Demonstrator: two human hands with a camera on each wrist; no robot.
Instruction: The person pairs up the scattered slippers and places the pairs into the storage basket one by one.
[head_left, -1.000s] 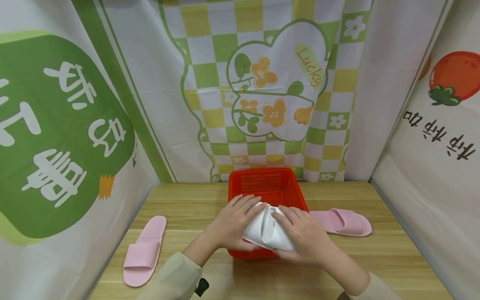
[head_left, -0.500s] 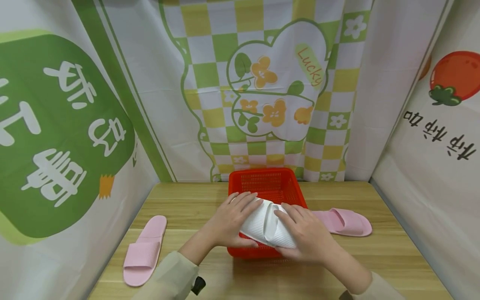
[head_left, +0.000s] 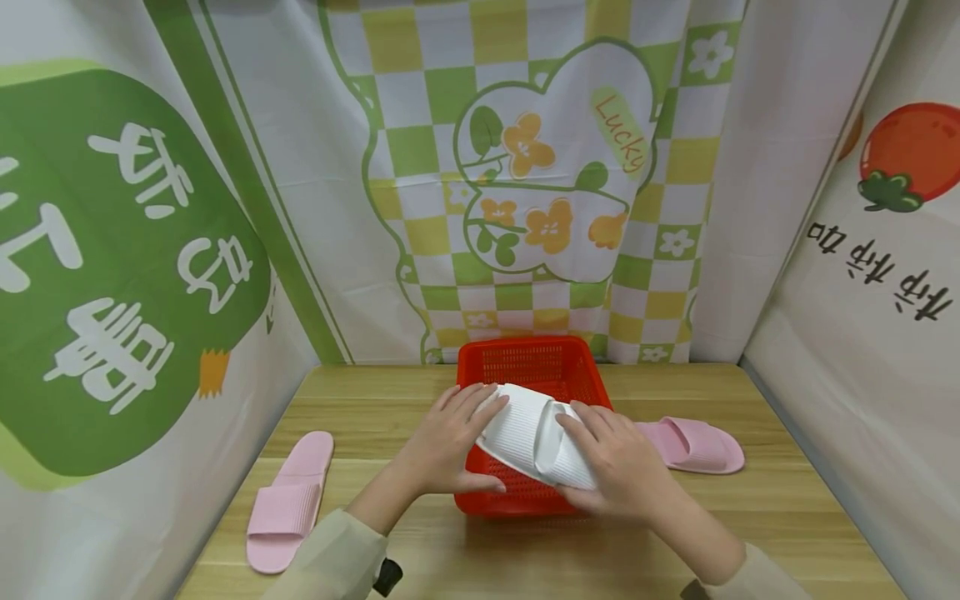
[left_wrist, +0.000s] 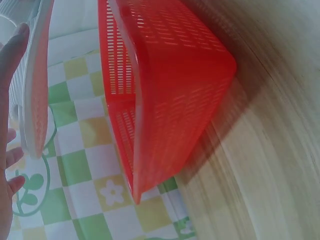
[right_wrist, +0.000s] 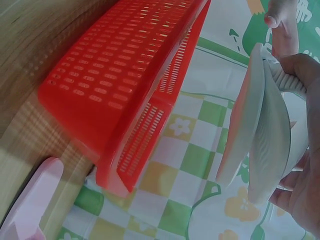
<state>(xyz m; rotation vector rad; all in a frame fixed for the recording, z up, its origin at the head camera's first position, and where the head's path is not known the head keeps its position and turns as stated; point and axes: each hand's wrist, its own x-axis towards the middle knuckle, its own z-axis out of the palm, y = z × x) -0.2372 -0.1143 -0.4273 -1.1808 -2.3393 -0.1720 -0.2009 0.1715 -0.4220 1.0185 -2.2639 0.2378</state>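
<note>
A pair of white ribbed slippers, laid together sole against strap, is held above the red basket. My right hand grips their right end, fingers over the top and thumb below. At the other end is my left hand, fingertips over the upper edge, its thumb stretched out apart from the underside. Two layered white slippers show in the right wrist view, beside the basket's rim. From the left wrist, a slipper appears edge-on near my thumb.
One pink slipper lies on the wooden table at the left. Another pink slipper lies right of the basket, partly hidden by my right hand. Printed cloth hangs around the table's back and sides.
The white slippers have shifted slightly and their ribbed strap shows more. My left hand has slid left toward their end, its thumb moving clear. The right hand keeps its grip.
</note>
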